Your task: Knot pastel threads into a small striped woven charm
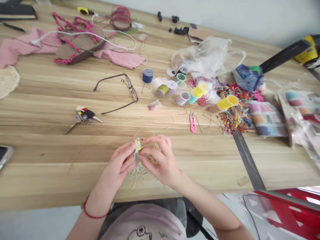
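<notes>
Between my two hands, low over the front of the table, is a small knotted thread piece (138,145) in yellow, light blue and white. Loose yellow and pale blue thread ends (140,170) hang from it and spread below my fingers. My left hand (123,158) pinches the piece from the left side, thumb on top. From the right, my right hand (160,159) has its thumb and fingertips closed at the piece's edge, among the thin threads. Which strand it pinches is too small to make out.
Pink thread snips (192,122) lie beyond my right hand. Behind them stand several thread spools (183,98) and a heap of colourful threads (237,116). Glasses (130,87), keys (85,116) and a phone (5,155) are on the left. The table's front edge (155,198) runs under my forearms.
</notes>
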Demonstrator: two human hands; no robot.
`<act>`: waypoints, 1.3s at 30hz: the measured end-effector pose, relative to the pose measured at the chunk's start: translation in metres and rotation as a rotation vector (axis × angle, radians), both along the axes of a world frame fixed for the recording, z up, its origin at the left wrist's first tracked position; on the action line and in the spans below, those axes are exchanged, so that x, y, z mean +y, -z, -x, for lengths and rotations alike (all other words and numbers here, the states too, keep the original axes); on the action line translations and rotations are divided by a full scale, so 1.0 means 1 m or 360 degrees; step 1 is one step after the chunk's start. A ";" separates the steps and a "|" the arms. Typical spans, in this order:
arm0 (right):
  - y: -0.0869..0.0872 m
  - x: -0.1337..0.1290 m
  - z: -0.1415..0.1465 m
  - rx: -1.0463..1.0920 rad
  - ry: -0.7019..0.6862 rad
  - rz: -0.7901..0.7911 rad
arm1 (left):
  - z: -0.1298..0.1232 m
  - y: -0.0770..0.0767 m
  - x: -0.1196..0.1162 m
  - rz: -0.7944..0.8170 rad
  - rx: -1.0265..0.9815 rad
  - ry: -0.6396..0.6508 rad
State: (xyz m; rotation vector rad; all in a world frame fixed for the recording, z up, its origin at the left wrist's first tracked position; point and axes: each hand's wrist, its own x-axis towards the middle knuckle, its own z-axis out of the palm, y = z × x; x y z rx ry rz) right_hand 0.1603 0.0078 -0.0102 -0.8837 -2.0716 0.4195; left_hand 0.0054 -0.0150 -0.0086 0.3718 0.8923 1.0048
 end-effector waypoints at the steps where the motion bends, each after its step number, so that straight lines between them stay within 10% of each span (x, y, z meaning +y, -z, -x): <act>1: 0.001 0.000 0.000 0.0009 -0.0014 0.0014 | 0.000 0.000 0.000 -0.0006 -0.0006 -0.0001; 39: -0.001 0.003 -0.003 0.0133 -0.0096 0.0028 | -0.002 -0.006 -0.001 0.0058 0.0168 0.0039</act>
